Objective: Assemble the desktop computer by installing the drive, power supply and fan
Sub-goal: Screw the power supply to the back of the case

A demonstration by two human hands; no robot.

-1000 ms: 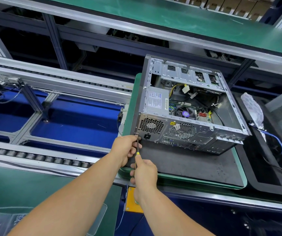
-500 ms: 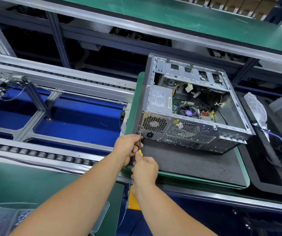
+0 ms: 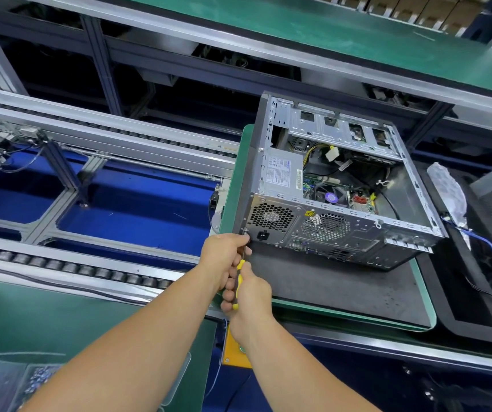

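Observation:
An open grey computer case [image 3: 355,233] lies on its side on a green-rimmed tray [image 3: 423,319] with a black mat. The silver power supply [image 3: 280,176] sits in the case's near-left corner, its fan grille facing me. My right hand [image 3: 250,295] grips the yellow handle of a screwdriver [image 3: 239,273]. The tip meets a screw at the lower-left corner of the case's rear panel. My left hand [image 3: 224,257] pinches the screwdriver shaft just below that screw. The tip itself is hidden by my fingers.
A roller conveyor [image 3: 69,269] with blue panels runs to the left. A clear box of screws [image 3: 15,385] sits at the bottom left on a green mat. A black tray [image 3: 477,310] with a bubble-wrap bag [image 3: 447,188] and blue cable stands right of the case.
The view has shifted slightly. Both hands stay at the lower-left rear corner of the case, holding the screwdriver; the right hand has turned a little on the handle.

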